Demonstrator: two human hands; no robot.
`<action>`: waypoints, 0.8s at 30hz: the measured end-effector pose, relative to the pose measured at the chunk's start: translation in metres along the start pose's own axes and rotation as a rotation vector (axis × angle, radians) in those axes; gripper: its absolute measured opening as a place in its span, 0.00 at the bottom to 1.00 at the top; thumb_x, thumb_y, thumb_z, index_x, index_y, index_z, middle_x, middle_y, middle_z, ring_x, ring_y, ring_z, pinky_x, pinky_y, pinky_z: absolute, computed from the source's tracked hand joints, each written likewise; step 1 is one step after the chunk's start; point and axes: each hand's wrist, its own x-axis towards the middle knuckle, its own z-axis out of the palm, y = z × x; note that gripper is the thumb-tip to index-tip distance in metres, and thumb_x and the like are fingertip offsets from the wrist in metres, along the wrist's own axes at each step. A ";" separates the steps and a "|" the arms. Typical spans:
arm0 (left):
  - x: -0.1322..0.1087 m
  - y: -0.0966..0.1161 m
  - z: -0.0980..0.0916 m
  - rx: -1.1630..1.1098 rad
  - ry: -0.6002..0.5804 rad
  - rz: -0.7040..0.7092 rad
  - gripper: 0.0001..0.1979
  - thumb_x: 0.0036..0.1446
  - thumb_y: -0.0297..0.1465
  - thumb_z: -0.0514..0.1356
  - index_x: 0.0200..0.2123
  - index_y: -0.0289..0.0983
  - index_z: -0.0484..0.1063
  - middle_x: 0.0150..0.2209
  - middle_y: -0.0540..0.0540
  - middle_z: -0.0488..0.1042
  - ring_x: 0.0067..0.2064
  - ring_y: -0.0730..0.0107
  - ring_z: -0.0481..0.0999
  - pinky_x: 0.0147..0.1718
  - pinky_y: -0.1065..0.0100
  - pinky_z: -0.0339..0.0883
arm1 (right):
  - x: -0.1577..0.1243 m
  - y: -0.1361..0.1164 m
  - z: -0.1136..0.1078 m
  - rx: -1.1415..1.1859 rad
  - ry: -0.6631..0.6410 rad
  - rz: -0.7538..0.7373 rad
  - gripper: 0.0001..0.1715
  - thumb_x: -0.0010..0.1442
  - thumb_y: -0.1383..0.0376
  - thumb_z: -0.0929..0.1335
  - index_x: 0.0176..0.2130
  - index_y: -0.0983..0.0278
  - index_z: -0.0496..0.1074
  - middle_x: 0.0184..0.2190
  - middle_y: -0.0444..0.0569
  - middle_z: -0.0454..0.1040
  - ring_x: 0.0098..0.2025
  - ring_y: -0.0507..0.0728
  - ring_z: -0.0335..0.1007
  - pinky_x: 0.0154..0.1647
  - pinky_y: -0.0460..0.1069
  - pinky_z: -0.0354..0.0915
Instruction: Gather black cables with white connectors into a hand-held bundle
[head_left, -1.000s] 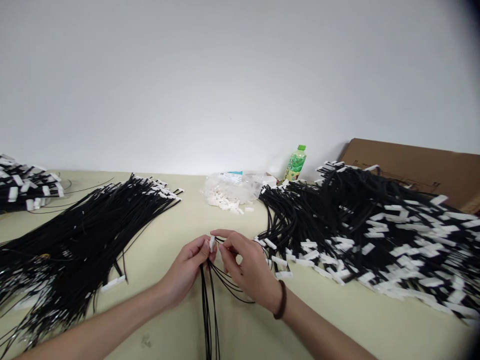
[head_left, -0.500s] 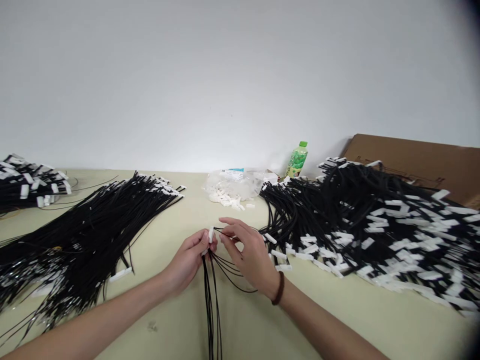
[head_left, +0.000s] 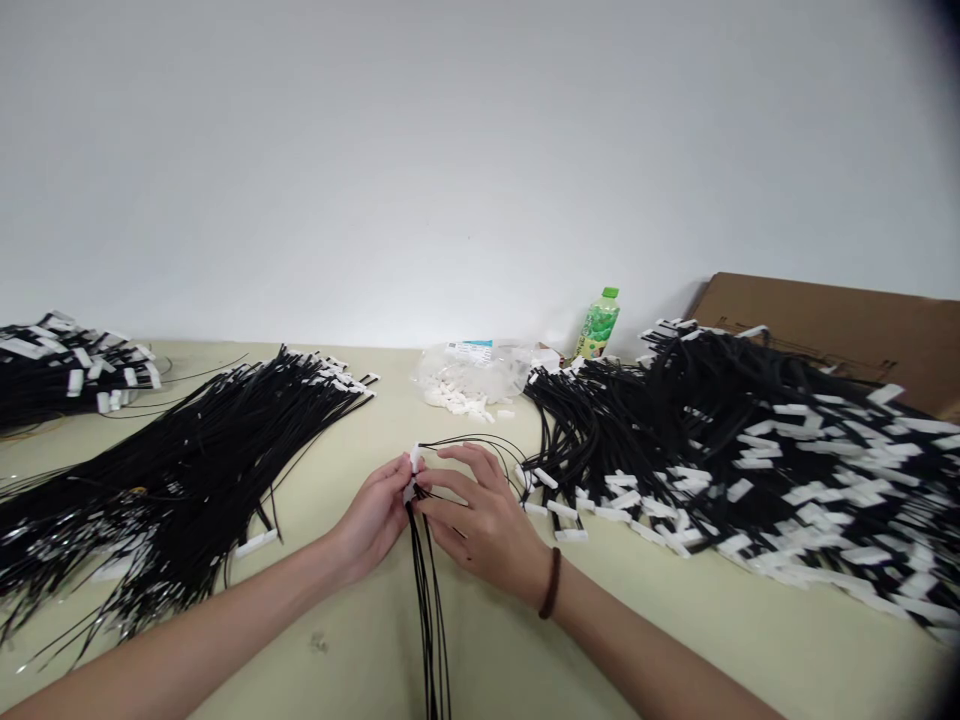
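A dark brown band (head_left: 551, 583), narrow and cord-like, circles the right wrist (head_left: 532, 577); the left wrist (head_left: 339, 558) is bare; the left forearm (head_left: 202, 640) and right forearm (head_left: 637, 640) are uncovered as far as they show; the fingers (head_left: 457, 487) are ungloved.

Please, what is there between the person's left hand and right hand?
In the head view: a small white piece, pinched in the left hand, and thin black cables hanging down beside the right hand.
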 end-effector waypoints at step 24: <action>-0.008 0.001 0.002 0.188 -0.029 -0.020 0.09 0.56 0.33 0.52 0.28 0.33 0.62 0.27 0.50 0.59 0.25 0.80 0.55 0.22 0.76 0.51 | 0.018 0.046 -0.058 1.223 0.834 1.039 0.16 0.45 0.63 0.71 0.33 0.67 0.66 0.26 0.42 0.62 0.23 0.42 0.56 0.22 0.38 0.57</action>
